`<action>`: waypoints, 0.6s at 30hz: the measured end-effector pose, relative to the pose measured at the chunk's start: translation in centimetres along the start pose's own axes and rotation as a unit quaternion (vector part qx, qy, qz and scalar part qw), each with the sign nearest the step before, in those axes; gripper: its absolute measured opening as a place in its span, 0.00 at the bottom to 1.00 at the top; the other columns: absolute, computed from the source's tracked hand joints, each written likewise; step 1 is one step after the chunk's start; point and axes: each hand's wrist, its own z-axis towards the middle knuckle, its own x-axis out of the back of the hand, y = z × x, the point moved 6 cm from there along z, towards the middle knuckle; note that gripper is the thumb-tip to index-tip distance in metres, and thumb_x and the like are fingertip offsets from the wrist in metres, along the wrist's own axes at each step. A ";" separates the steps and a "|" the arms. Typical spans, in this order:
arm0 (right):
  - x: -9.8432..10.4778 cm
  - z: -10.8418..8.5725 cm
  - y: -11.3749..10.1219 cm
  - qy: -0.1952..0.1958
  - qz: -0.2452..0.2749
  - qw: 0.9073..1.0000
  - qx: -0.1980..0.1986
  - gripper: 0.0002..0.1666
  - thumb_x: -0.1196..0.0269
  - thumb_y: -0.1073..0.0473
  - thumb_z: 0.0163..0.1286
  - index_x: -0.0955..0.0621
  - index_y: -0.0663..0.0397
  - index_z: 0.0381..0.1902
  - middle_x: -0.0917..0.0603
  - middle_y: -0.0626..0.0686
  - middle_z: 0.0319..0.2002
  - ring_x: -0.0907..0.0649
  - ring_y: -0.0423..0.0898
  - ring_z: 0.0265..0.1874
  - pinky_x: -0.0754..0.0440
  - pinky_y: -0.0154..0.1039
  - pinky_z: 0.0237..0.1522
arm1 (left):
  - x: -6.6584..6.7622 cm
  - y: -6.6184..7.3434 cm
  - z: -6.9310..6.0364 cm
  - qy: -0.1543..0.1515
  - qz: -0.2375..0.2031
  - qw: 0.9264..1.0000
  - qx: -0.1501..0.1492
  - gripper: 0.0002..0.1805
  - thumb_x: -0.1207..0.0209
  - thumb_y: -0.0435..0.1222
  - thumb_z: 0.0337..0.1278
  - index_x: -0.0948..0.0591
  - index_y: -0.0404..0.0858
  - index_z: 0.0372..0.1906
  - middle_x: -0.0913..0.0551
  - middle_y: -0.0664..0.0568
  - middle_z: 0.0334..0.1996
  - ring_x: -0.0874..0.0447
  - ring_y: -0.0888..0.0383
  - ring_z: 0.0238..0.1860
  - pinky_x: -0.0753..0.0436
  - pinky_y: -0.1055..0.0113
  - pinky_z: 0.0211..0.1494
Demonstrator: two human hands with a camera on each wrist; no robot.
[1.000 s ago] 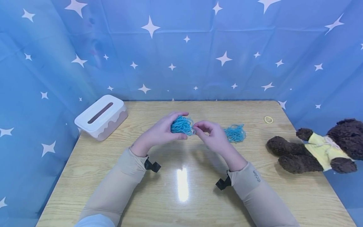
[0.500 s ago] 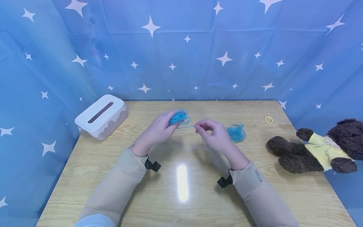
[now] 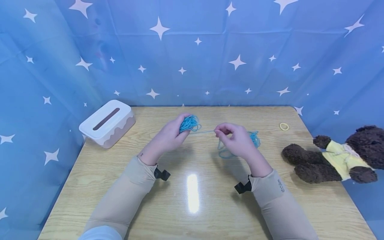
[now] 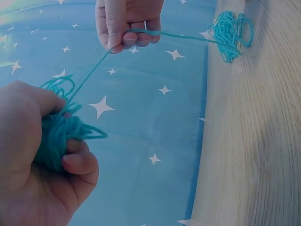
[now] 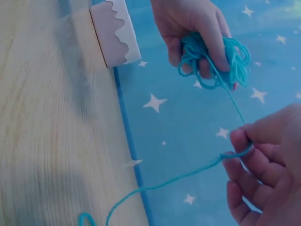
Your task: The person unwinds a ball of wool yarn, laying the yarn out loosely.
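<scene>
A bundle of turquoise yarn (image 3: 189, 123) is gripped in my left hand (image 3: 171, 134), its loops sticking out past the fingers. From it a single strand (image 4: 89, 75) runs taut to my right hand (image 3: 235, 140), which pinches it between thumb and forefinger. Beyond that pinch the strand sags down to a loose pile of the same yarn (image 4: 230, 35) on the table. In the head view my right hand partly hides this pile. The right wrist view shows the yarn bundle (image 5: 214, 59) held above the table, with the strand slanting across to the pinching fingers (image 5: 242, 139).
A white-lidded tissue box (image 3: 108, 123) stands at the table's back left. Toward the back right lies a small yellow ring (image 3: 283, 126). A brown teddy bear (image 3: 333, 160) in a yellow top lies along the right edge. A blue star-patterned curtain (image 3: 192, 60) hangs behind the wooden table (image 3: 168, 206).
My right hand has moved right, drawing a strand out of the bundle. The left hand has shifted slightly up and left. A slack loop now hangs below the right hand.
</scene>
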 end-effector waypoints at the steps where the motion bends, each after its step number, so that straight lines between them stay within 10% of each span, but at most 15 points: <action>1: 0.1 0.0 0.1 0.002 -0.005 1.000 0.003 0.10 0.38 0.56 0.85 0.12 0.50 0.53 0.06 0.51 0.43 0.11 0.50 0.45 0.19 0.38 0.32 | 0.0 0.0 0.0 0.001 -0.003 1.000 0.001 0.30 0.47 0.36 0.80 0.35 0.39 0.82 0.17 0.43 0.66 0.15 0.49 0.64 0.16 0.47 0.73; 12: 2.7 -0.1 1.0 0.021 -0.034 0.999 -0.008 0.12 0.39 0.54 0.86 0.11 0.53 0.53 0.06 0.55 0.43 0.10 0.52 0.45 0.14 0.43 0.45 | 0.8 0.0 -0.1 0.034 -0.059 0.997 -0.027 0.30 0.49 0.32 0.78 0.37 0.37 0.80 0.17 0.42 0.57 0.15 0.48 0.54 0.14 0.48 0.65; 18: 3.9 -0.2 2.1 0.015 -0.060 0.997 -0.051 0.17 0.42 0.50 0.87 0.13 0.54 0.55 0.07 0.57 0.45 0.11 0.53 0.44 0.15 0.47 0.48 | 1.9 -0.1 -0.3 0.105 -0.109 0.988 -0.036 0.30 0.51 0.31 0.79 0.36 0.35 0.81 0.19 0.42 0.52 0.21 0.49 0.46 0.19 0.53 0.57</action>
